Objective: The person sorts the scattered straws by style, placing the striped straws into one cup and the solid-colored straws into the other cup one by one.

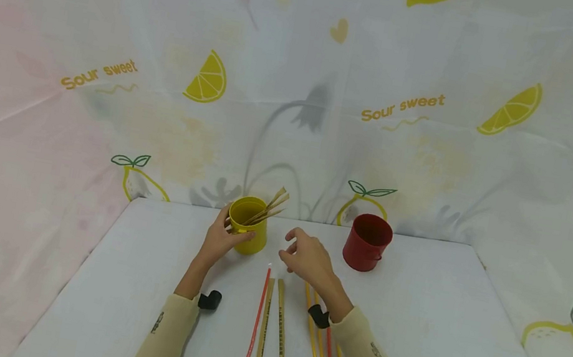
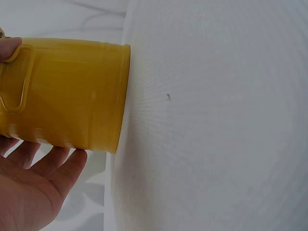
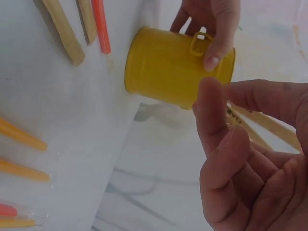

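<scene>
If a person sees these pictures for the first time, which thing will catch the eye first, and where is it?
Probably the yellow bucket, near the back of the white table, with the left hand holding it and sticks leaning out of its mouth. Next, perhaps, the red bucket, further right, also near the back edge.

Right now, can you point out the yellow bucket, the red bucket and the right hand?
Yellow bucket (image 2: 72,94): left wrist view, on its side wall.
Red bucket (image 1: 361,253): head view, on its outer wall.
Right hand (image 1: 310,258): head view, on the back of the hand.
</scene>
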The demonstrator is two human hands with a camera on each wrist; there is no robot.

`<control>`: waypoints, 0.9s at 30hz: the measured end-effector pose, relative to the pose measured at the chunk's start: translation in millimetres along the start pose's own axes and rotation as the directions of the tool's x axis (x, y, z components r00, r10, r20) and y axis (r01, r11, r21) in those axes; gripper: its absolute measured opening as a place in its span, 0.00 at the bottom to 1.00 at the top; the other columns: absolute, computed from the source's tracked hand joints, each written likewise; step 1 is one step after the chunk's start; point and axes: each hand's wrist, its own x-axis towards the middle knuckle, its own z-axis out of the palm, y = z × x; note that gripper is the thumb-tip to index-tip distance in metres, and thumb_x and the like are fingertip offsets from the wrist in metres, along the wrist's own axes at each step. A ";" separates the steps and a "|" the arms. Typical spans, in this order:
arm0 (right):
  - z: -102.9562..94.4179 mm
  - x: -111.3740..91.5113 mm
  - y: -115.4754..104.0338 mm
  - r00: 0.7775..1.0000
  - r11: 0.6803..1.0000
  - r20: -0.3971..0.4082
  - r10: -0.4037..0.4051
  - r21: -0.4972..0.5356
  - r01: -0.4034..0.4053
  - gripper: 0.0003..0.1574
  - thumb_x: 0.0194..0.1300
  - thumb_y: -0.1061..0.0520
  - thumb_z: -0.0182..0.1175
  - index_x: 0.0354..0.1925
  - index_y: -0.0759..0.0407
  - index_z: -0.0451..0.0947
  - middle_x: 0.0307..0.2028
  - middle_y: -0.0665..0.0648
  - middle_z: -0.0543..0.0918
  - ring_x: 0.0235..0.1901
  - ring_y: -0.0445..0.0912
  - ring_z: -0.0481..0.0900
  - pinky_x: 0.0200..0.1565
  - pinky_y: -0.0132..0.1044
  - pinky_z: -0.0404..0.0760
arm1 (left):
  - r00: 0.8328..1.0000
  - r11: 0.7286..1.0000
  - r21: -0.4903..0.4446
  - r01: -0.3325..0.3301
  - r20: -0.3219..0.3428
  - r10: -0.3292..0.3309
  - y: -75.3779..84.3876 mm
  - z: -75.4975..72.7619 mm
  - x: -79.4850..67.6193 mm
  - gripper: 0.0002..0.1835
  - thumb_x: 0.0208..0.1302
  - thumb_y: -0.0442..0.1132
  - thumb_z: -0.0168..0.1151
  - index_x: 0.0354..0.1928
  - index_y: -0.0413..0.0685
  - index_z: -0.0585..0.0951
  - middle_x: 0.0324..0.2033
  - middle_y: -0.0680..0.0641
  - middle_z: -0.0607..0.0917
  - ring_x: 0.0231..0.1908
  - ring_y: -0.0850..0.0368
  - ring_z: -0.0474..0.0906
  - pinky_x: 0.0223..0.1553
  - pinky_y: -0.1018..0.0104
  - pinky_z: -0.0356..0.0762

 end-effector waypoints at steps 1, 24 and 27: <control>-0.7 -1.8 -1.6 1.000 1.000 0.018 -0.002 -0.009 0.002 0.18 0.64 0.55 0.65 0.50 0.59 0.75 0.29 0.48 0.84 0.19 0.38 0.78 0.25 0.36 0.75 | 1.000 1.000 -0.004 0.004 0.003 -0.004 1.8 -0.3 -0.2 0.50 0.55 0.41 0.76 0.75 0.52 0.57 0.68 0.41 0.66 0.68 0.38 0.61 0.65 0.43 0.63; 14.0 -27.9 1.8 0.955 0.995 0.291 0.059 -0.092 -0.033 0.15 0.58 0.57 0.68 0.38 0.59 0.72 0.18 0.49 0.78 0.21 0.51 0.83 0.18 0.35 0.72 | 1.000 1.000 0.009 0.001 0.000 -0.001 -0.7 -0.2 0.3 0.49 0.54 0.44 0.77 0.75 0.52 0.59 0.68 0.42 0.67 0.67 0.38 0.61 0.65 0.43 0.62; 17.3 -29.4 1.6 0.945 0.990 0.311 0.102 -0.123 -0.066 0.16 0.56 0.57 0.70 0.36 0.57 0.71 0.18 0.50 0.78 0.20 0.51 0.83 0.18 0.35 0.73 | 1.000 1.000 0.013 -0.006 -0.009 0.006 -0.4 -0.1 -0.4 0.49 0.53 0.45 0.77 0.74 0.53 0.60 0.66 0.43 0.68 0.66 0.39 0.63 0.64 0.44 0.64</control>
